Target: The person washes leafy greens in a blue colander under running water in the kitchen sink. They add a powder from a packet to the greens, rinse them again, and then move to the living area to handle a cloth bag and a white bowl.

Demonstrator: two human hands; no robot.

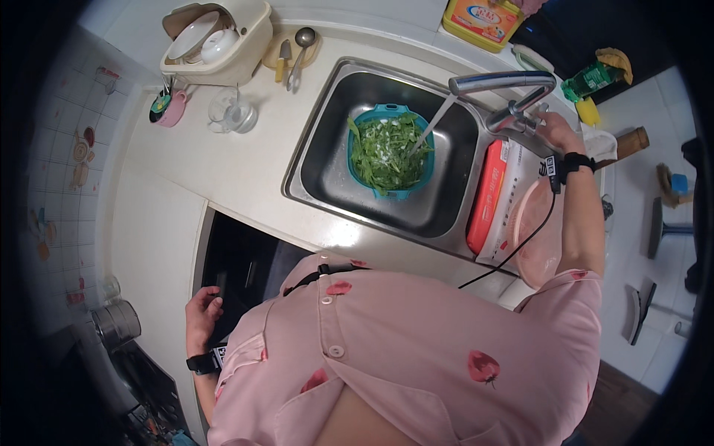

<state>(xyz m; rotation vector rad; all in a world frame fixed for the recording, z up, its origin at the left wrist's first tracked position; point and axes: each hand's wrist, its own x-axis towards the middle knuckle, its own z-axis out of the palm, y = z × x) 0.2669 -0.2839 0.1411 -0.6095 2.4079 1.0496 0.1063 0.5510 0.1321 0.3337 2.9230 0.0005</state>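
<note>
My right hand (559,132) is at the lever (538,114) of the chrome faucet (496,82), its fingertips on it. Water streams from the spout onto leafy greens (385,153) that fill a teal plastic colander (397,195). White patches, powder or foam, lie on the leaves. The colander sits in a stainless steel sink (454,167). Low at the left, my left hand (203,312) hangs empty beside the counter edge, fingers loosely bent, in front of a dark cabinet front (240,251).
Right of the sink lie a red-and-white package (491,195) and a pink plastic basin (538,234). Behind at left stand a dish bin (240,61), a glass pitcher (223,108) and a pink cup (173,111). A knife (283,58) and ladle (301,47) rest on a small board.
</note>
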